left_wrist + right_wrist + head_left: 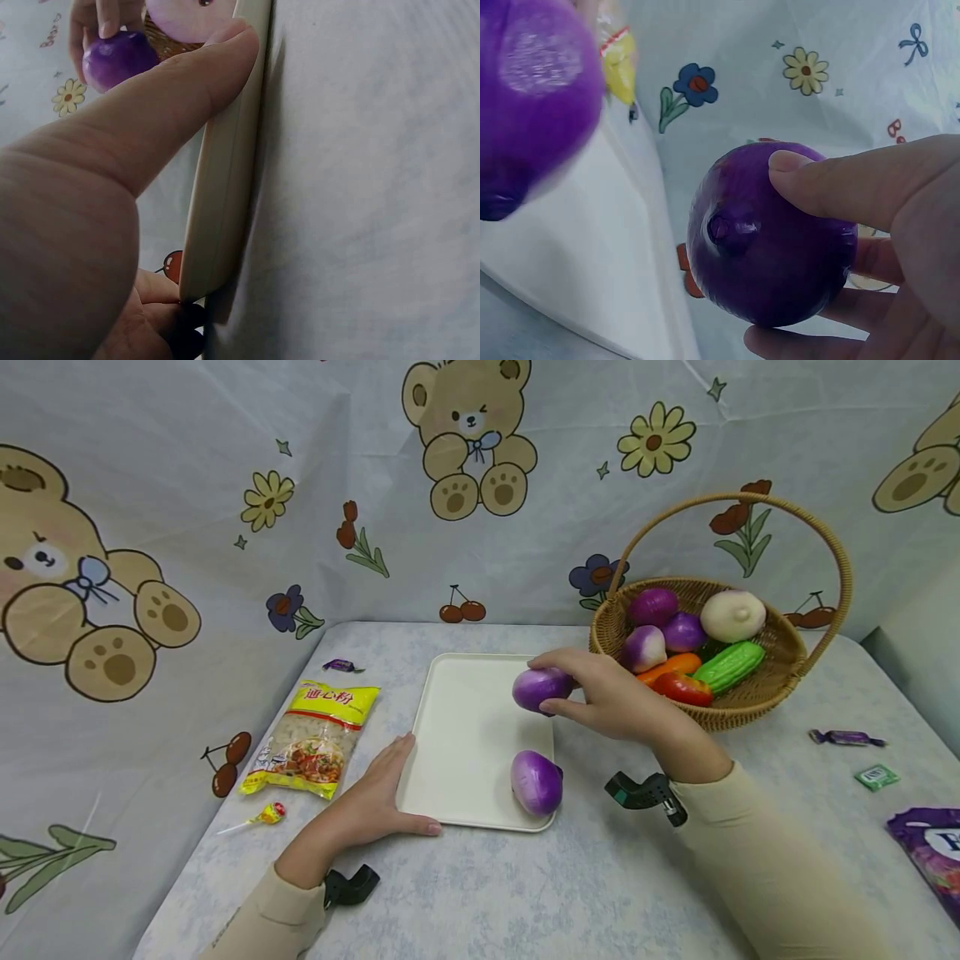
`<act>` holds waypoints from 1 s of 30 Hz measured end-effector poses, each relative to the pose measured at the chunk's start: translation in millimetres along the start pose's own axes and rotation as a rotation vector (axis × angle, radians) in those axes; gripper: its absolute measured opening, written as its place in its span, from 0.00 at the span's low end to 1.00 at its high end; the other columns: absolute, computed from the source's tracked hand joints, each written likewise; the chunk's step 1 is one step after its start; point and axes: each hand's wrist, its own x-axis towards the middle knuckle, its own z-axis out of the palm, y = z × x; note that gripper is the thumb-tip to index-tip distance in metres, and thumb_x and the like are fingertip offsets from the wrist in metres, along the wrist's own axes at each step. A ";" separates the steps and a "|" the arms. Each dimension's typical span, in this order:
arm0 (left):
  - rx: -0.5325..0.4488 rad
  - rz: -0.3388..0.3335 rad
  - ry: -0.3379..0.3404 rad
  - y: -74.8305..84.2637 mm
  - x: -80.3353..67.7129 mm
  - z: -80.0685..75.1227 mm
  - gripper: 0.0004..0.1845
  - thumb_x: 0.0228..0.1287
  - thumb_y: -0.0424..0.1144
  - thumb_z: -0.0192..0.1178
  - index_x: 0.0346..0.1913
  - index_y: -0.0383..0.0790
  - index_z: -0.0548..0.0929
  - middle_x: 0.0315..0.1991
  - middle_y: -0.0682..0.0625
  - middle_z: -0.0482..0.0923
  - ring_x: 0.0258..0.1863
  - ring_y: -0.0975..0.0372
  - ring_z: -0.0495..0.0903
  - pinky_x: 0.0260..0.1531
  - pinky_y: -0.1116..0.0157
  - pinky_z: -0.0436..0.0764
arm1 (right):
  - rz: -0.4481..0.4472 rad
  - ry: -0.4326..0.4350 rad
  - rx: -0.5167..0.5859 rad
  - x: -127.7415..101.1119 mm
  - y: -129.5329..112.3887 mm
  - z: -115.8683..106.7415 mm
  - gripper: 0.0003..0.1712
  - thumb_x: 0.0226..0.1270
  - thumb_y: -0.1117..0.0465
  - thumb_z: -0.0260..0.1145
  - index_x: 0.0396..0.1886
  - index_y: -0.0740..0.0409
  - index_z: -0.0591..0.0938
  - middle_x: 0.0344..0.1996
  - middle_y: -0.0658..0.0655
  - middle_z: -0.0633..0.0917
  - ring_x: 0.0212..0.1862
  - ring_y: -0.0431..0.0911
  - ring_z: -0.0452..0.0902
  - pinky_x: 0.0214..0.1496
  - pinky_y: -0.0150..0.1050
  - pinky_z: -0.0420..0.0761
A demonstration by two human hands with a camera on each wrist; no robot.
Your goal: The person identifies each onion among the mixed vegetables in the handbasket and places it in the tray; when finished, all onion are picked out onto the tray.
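On tray point(457, 735): 1 onion point(536, 782); 2nd onion point(542, 687) in right hand point(611, 693).

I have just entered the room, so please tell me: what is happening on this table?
A person's right hand holds a purple onion above the far right corner of a white tray. The left hand rests flat against the tray's near left edge. A second purple onion already lies on the tray. A wicker basket to the right holds more toy vegetables.

"通心粉" on yellow packet point(315, 739) (pasta bag)
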 end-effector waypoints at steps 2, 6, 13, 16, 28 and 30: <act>-0.002 -0.002 -0.003 0.2 0.0 -0.2 0.80 0.39 0.72 0.81 0.86 0.40 0.43 0.85 0.43 0.41 0.83 0.48 0.40 0.76 0.40 0.51 | 0.011 -0.016 0.007 -0.3 1.9 8.5 0.30 0.67 0.64 0.78 0.67 0.62 0.80 0.60 0.58 0.84 0.56 0.51 0.81 0.57 0.50 0.83; -0.003 -0.005 -0.003 0.0 -0.2 -0.2 0.80 0.40 0.72 0.81 0.86 0.40 0.42 0.85 0.42 0.41 0.83 0.48 0.40 0.76 0.40 0.50 | 0.029 -0.055 0.019 0.4 5.7 23.0 0.30 0.68 0.64 0.78 0.67 0.65 0.80 0.58 0.59 0.84 0.51 0.50 0.80 0.53 0.48 0.82; 0.003 0.002 0.003 -0.6 0.4 0.9 0.80 0.40 0.73 0.80 0.86 0.38 0.43 0.85 0.41 0.41 0.83 0.47 0.41 0.75 0.40 0.50 | 0.050 -0.130 0.087 1.0 10.7 36.6 0.29 0.70 0.61 0.77 0.68 0.64 0.81 0.59 0.57 0.84 0.51 0.47 0.80 0.52 0.46 0.83; 0.005 0.005 0.004 -0.4 0.5 1.4 0.80 0.39 0.73 0.81 0.86 0.38 0.43 0.85 0.41 0.41 0.83 0.47 0.41 0.76 0.41 0.50 | 0.071 -0.162 0.156 0.8 14.5 39.1 0.29 0.72 0.59 0.75 0.69 0.62 0.80 0.58 0.55 0.85 0.54 0.48 0.81 0.54 0.46 0.83; 0.008 0.026 0.006 -3.5 1.4 2.0 0.81 0.40 0.73 0.80 0.86 0.38 0.43 0.85 0.41 0.40 0.83 0.47 0.41 0.76 0.41 0.49 | 0.225 -0.170 0.191 -0.5 26.6 50.5 0.33 0.79 0.49 0.68 0.73 0.65 0.76 0.61 0.63 0.84 0.62 0.56 0.80 0.66 0.56 0.76; 0.010 0.030 0.006 -3.6 1.7 2.0 0.81 0.40 0.73 0.80 0.86 0.37 0.43 0.85 0.41 0.40 0.83 0.47 0.41 0.76 0.41 0.49 | 0.245 -0.152 0.189 -0.7 26.9 50.3 0.33 0.79 0.49 0.67 0.73 0.64 0.75 0.62 0.64 0.84 0.63 0.57 0.80 0.66 0.57 0.76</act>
